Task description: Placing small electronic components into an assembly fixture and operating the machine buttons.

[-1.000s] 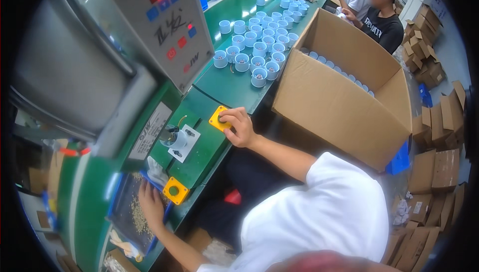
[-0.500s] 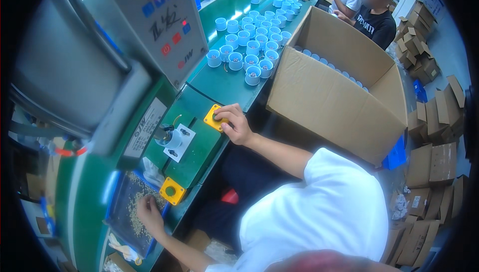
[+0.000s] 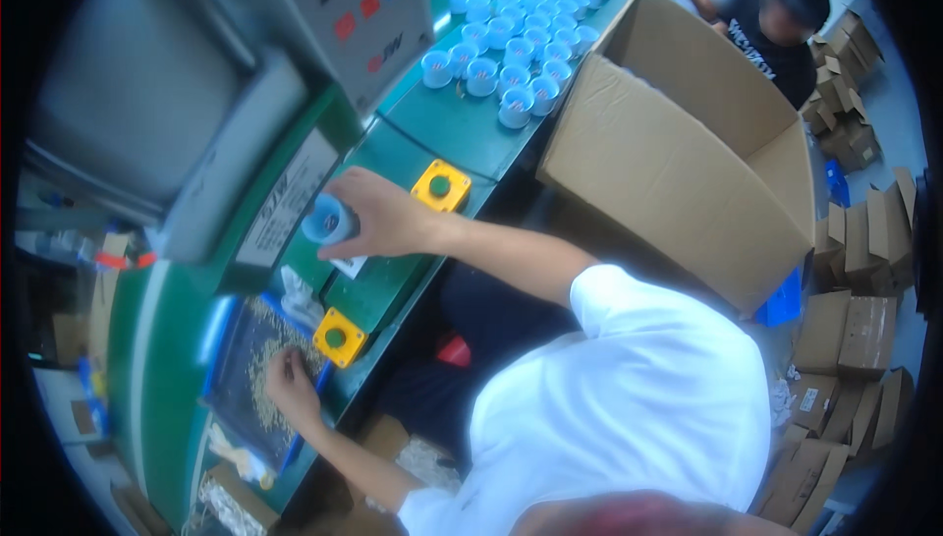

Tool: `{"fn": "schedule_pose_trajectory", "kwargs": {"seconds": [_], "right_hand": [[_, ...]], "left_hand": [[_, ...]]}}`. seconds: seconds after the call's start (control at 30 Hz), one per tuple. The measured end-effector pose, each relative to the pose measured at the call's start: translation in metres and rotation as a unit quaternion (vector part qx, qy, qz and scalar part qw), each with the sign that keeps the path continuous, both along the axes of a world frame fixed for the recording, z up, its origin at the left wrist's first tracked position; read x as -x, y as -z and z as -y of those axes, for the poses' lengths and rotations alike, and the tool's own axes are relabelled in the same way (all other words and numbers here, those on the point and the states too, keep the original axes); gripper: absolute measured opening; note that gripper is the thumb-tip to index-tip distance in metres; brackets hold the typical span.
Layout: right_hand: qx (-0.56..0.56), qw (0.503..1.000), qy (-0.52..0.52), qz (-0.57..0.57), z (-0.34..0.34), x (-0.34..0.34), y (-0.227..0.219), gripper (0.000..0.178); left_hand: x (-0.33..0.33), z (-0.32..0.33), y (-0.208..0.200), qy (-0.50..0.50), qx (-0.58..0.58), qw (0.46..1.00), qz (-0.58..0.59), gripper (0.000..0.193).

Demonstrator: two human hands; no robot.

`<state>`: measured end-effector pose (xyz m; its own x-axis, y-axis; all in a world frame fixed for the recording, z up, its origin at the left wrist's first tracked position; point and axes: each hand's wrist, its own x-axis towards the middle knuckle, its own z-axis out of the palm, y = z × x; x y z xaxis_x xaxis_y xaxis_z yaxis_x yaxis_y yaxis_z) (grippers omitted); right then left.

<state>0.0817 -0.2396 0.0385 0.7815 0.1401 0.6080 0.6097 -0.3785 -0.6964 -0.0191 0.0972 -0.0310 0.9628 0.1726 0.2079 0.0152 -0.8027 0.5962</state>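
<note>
My right hand point(image 3: 381, 214) is closed around a light blue plastic cup point(image 3: 330, 220) under the head of a press point(image 3: 290, 204). A white plate point(image 3: 349, 266) shows partly beneath the fingers. Small parts seem to lie inside the cup, too blurred to name. My left hand point(image 3: 293, 384) hovers over a blue-rimmed tray point(image 3: 218, 354) strewn with tiny tan pieces. Its fingers are drawn together in a pinch, and what they hold cannot be made out. Near the hands sit two yellow button boxes with green buttons, a far one point(image 3: 440, 186) and a near one point(image 3: 339, 338).
Many blue cups point(image 3: 481, 76) stand on the green bench beyond the press. To the right is a large open cardboard box point(image 3: 678, 182). A control panel point(image 3: 363, 30) hangs above. Other people point(image 3: 776, 35) sit at the far end; cartons point(image 3: 820, 330) are piled at right.
My right hand has left the far button box and moved left to grip the cup under the press. My left hand is slightly higher over the tray. The whole view has shifted a little.
</note>
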Motion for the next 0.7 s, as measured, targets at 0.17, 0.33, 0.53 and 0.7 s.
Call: {"fn": "schedule_pose_trajectory", "kwargs": {"seconds": [0.17, 0.33, 0.53, 0.7], "right_hand": [[0.006, 0.994, 0.053, 0.094, 0.016, 0.002, -0.002, 0.074], [-0.192, 0.970, 0.141, 0.043, 0.083, -0.078, 0.017, 0.063], [0.121, 0.975, 0.176, 0.063, 0.087, -0.267, 0.104, 0.051], [0.181, 0.962, 0.189, -0.076, 0.076, -0.265, 0.101, 0.068]], "left_hand": [[-0.002, -0.003, 0.002, 0.005, -0.013, 1.000, 0.021, 0.015], [0.003, 0.000, -0.005, -0.018, 0.006, 0.999, 0.039, 0.016], [0.001, -0.009, 0.003, 0.017, -0.044, 0.998, 0.038, 0.018], [0.003, -0.020, 0.014, 0.003, -0.038, 0.999, 0.029, 0.020]]}}
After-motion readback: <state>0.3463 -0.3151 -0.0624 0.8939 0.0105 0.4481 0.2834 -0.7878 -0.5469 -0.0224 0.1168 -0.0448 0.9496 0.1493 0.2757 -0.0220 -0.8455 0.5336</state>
